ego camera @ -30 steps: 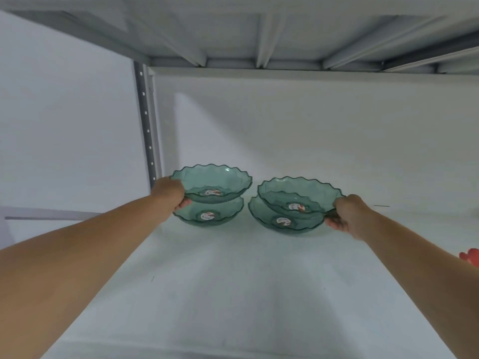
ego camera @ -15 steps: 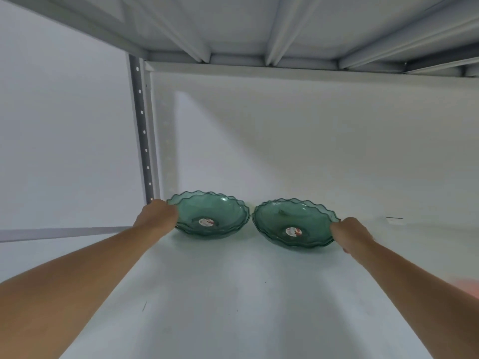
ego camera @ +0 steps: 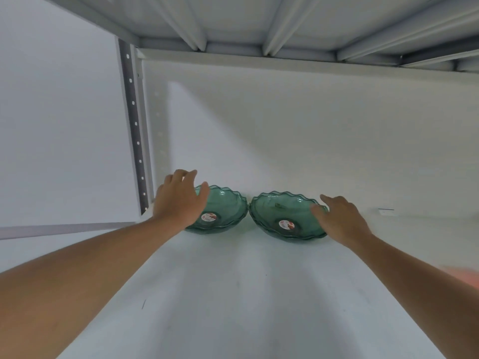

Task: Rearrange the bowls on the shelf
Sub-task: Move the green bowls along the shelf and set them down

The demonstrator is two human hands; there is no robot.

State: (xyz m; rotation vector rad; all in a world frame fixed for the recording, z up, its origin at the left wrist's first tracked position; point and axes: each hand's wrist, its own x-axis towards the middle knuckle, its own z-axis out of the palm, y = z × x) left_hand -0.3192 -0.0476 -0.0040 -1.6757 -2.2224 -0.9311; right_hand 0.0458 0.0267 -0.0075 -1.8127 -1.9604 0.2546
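Note:
Two stacks of see-through green bowls with wavy rims stand side by side at the back of the white shelf [ego camera: 233, 294]. The left stack [ego camera: 228, 208] and the right stack [ego camera: 282, 213] each carry a round red-and-white sticker. My left hand [ego camera: 178, 200] hovers over the left stack's left rim, fingers spread, holding nothing. My right hand [ego camera: 342, 216] is over the right stack's right rim, fingers apart, thumb near the inside of the top bowl.
A perforated grey upright [ego camera: 133, 130] rises at the shelf's back left corner. The ribbed underside of the upper shelf [ego camera: 259, 22] runs overhead. A blurred pink-red thing [ego camera: 464, 277] shows at the right edge. A small label [ego camera: 386, 211] lies at the back right.
Both top bowls came down and nested into the lower bowls. Both hands then let go of the rims and lifted with fingers spread. The camera tilted upward.

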